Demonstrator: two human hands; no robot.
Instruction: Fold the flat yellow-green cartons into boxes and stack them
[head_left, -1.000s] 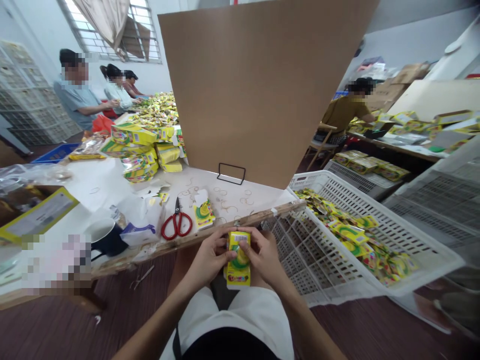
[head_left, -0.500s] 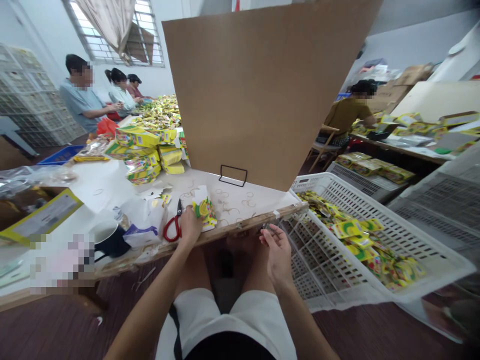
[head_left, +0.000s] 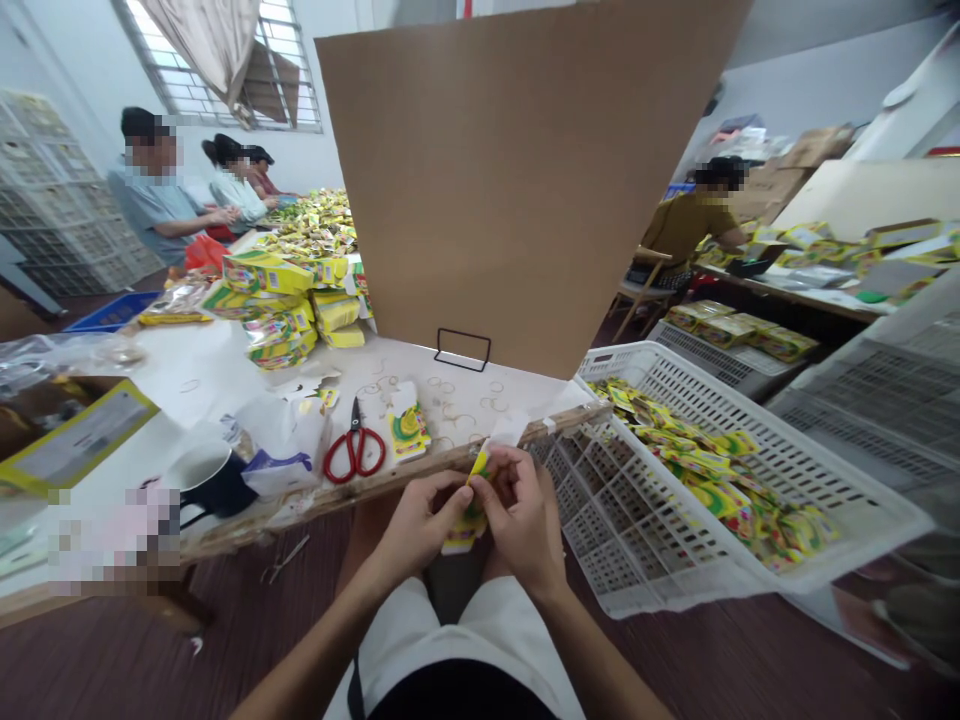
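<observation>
Above my lap, just off the table's front edge, a small yellow-and-green printed packet (head_left: 480, 464) is held between both hands. My left hand (head_left: 424, 520) pinches its left side with thumb and fingers. On the other side, my right hand (head_left: 519, 510) is closed around the packet, covering much of it. A similar yellow-and-green packet (head_left: 409, 430) with a white end lies flat on the table. To its left rest red-handled scissors (head_left: 355, 447), blades pointing away. Several thin rubber bands (head_left: 450, 408) are scattered beyond.
A white plastic crate (head_left: 720, 400) of loose packets stands at right. Upright cardboard (head_left: 495, 200) rises behind a black wire stand (head_left: 463, 350). A dark mug (head_left: 217, 480) and yellow boxes (head_left: 274, 300) stand left. Co-workers sit or stand farther back.
My left hand has left the table beside the scissors and now holds a packet over my lap. My right hand has moved left and closed on the same packet.
</observation>
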